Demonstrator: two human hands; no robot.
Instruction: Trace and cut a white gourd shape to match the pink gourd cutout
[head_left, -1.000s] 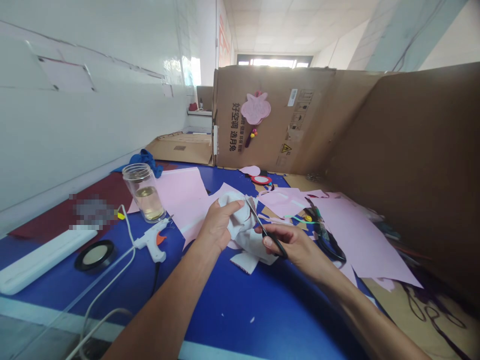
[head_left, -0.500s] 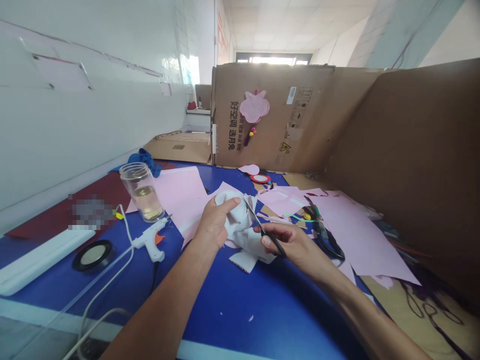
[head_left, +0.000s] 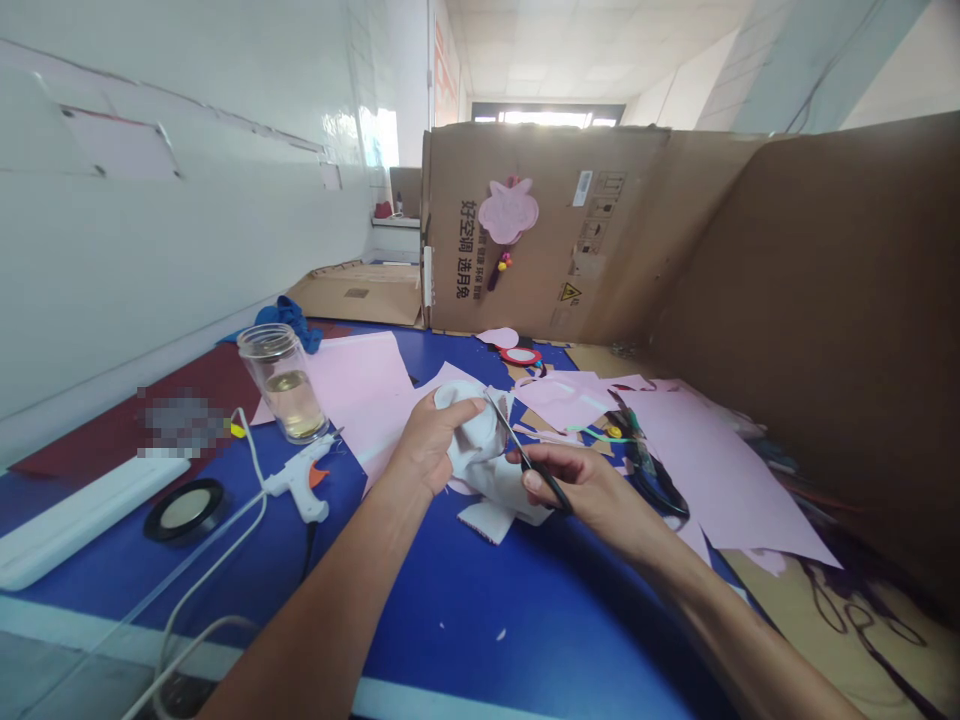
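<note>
My left hand (head_left: 431,445) is closed on a bunched piece of white cloth (head_left: 480,440), thumb pressed on top. In my right hand (head_left: 566,478) is a pair of scissors (head_left: 508,428) with dark handles; the blades point up and left and lie at the cloth's right edge. How far the blades are apart is too small to tell. Below both hands, the loose end of the cloth hangs down to the blue table (head_left: 465,620). Pink sheets (head_left: 559,400) lie just behind the cloth.
To the left stand a glass jar (head_left: 289,385) with pale liquid, a white glue gun (head_left: 300,480) with its cord and a black tape roll (head_left: 184,508). Pliers (head_left: 652,475) lie at the right, beside a large pink sheet (head_left: 727,470). Cardboard walls (head_left: 630,250) close off the back and right.
</note>
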